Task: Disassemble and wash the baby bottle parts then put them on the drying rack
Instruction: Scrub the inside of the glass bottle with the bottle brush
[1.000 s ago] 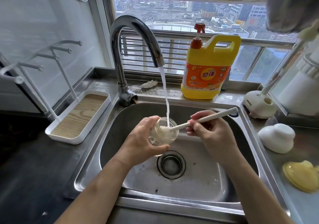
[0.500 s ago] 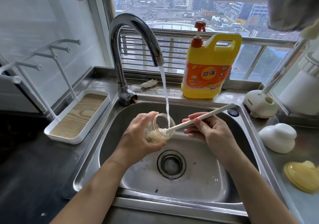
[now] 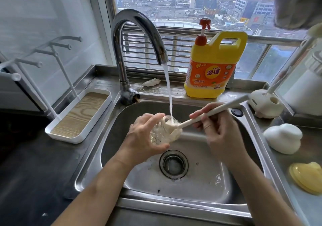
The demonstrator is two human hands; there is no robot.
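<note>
Sink basin (image 3: 205, 182): open floor at lower centre.
Faucet (image 3: 132, 39): arches over the basin's upper left, its stream falling at centre.
Right edge: white dome (image 3: 284, 138) and yellow lid (image 3: 305, 177) crowd the counter.
Drying rack (image 3: 78, 114): left, pegs standing upright.

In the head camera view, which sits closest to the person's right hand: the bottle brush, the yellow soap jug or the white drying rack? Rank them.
1. Bottle brush: gripped in the right hand itself.
2. Yellow soap jug: straight behind the hand, farther from the camera.
3. Drying rack: far left, across the sink.
</note>
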